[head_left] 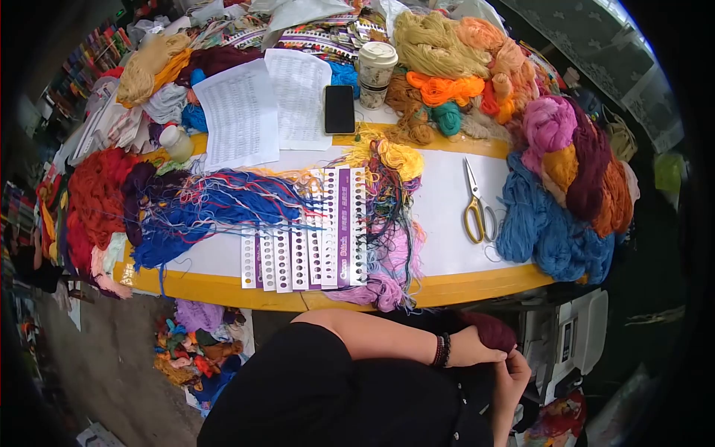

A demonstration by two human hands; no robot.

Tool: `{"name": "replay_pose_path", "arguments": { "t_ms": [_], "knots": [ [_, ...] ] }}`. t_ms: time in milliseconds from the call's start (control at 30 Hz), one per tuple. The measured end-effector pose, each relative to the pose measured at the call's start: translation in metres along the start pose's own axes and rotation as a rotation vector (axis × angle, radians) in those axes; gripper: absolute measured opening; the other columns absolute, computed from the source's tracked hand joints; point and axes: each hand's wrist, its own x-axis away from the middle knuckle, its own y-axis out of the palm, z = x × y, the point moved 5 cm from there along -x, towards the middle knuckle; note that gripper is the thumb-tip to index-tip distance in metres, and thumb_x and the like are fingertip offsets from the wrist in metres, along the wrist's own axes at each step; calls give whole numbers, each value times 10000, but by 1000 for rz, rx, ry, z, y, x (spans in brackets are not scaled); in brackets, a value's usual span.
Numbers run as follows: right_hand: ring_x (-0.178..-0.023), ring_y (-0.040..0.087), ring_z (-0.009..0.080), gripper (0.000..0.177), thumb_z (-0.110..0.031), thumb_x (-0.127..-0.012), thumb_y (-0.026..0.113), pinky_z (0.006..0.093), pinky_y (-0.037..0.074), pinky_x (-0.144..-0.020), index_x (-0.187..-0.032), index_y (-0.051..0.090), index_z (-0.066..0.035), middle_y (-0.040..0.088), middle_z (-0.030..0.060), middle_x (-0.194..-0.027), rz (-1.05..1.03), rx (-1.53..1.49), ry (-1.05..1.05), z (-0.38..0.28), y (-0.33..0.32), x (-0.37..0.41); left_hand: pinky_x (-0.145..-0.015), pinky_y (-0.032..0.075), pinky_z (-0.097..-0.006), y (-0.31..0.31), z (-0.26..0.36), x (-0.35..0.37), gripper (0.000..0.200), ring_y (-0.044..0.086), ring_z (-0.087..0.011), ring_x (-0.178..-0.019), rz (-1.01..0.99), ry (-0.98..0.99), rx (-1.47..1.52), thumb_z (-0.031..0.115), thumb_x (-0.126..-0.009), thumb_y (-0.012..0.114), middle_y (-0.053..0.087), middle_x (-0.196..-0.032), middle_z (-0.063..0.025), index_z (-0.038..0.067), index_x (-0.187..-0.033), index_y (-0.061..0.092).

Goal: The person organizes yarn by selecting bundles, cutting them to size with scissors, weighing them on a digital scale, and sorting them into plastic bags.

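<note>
A dark maroon yarn bundle (491,331) is beyond the table's front edge, at the lower right. My left hand (475,348), with beaded bracelets at its wrist, is closed around the bundle's lower side. Fingertips of my right hand (512,375) are pinched together at the bundle's lower right edge, touching the left fingertips. On the table, punched thread cards (343,238) stand in an overlapping row, with blue, red and white threads (231,197) lying across their left side. Pink yarn (383,290) and mixed threads lie along their right side.
Gold-handled scissors (474,212) lie right of the cards, near blue skeins (551,231). Behind are printed sheets (238,112), a black phone (339,110), a lidded paper cup (376,74) and orange yarn (445,88). A yarn pile (197,346) lies on the floor, lower left.
</note>
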Motion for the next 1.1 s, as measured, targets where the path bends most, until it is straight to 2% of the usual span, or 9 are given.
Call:
{"name": "replay_pose_path", "arguments": {
  "t_ms": [267, 333, 367, 433, 567, 600, 667, 833, 1100],
  "knots": [
    [-840, 558, 67, 174, -79, -884, 623, 214, 441, -775, -1011, 625, 40, 640, 11, -907, 18, -9, 3, 15, -13, -3, -908, 429, -324, -3, 8, -8, 232, 579, -198, -1004, -1, -28, -14, 196, -871, 614, 632, -1032, -89, 39, -1041, 640],
    [-898, 569, 80, 221, -79, -871, 626, 240, 451, -816, -1065, 629, 25, 650, 18, -966, 53, -14, 58, 7, -14, -7, -886, 435, -322, -1, 7, -13, 260, 582, -235, -986, 27, 205, -175, 218, -897, 555, 617, -1029, -112, 10, -1045, 609],
    [-899, 578, 80, 251, -101, -856, 643, 244, 460, -814, -1078, 631, 14, 658, 17, -981, -10, -14, 86, 13, -15, -11, -892, 439, -308, 2, 12, -17, 275, 583, -199, -1010, -145, 287, -248, 186, -908, 549, 616, -1066, -95, 9, -1115, 589],
    [-852, 555, 69, 200, -131, -842, 647, 250, 460, -762, -997, 625, -6, 631, -3, -916, -69, 69, 130, 4, -12, -8, -926, 439, -298, 10, -3, -13, 351, 545, -129, -1074, -117, -251, 400, 105, -913, 539, 599, -1146, -51, 21, -1254, 525],
    [-920, 581, 89, 253, -115, -864, 648, 257, 460, -842, -1087, 631, 4, 641, -4, -1010, -133, -344, 241, 10, -8, 2, -973, 417, -335, 18, 18, -22, 387, 541, -200, -1140, -185, -277, 267, 131, -878, 582, 575, -1241, -100, -20, -1231, 540],
    [-914, 582, 85, 247, -108, -864, 657, 251, 461, -837, -1083, 636, 4, 641, -7, -991, -90, -474, 131, -8, -12, 3, -964, 425, -332, 20, 21, -25, 380, 552, -210, -1124, -151, -294, 275, 112, -862, 601, 583, -1224, -112, -24, -1213, 548],
    [-890, 594, 90, 239, -107, -862, 663, 249, 470, -819, -1076, 650, -3, 656, -3, -948, -55, -570, 173, -1, -18, 10, -885, 453, -307, 28, 34, -31, 262, 599, -195, -984, -115, -218, 229, 95, -861, 588, 640, -1083, -110, -26, -1090, 627],
    [-783, 585, 67, 242, -145, -867, 668, 233, 486, -700, -1052, 655, 11, 660, 7, -894, 26, -722, 190, 10, -38, 23, -913, 473, -336, 33, 24, -25, 309, 610, -210, -1023, 29, -394, 396, 83, -883, 579, 634, -1101, -129, -46, -1165, 574],
    [-691, 567, 59, 222, -167, -836, 679, 230, 472, -618, -958, 675, 19, 659, -5, -793, 157, -333, 90, 35, -50, 29, -873, 459, -298, 62, 12, -34, 262, 602, -167, -957, -44, -239, 70, 88, -889, 581, 650, -1049, -98, -32, -1119, 612]
  ]
}}
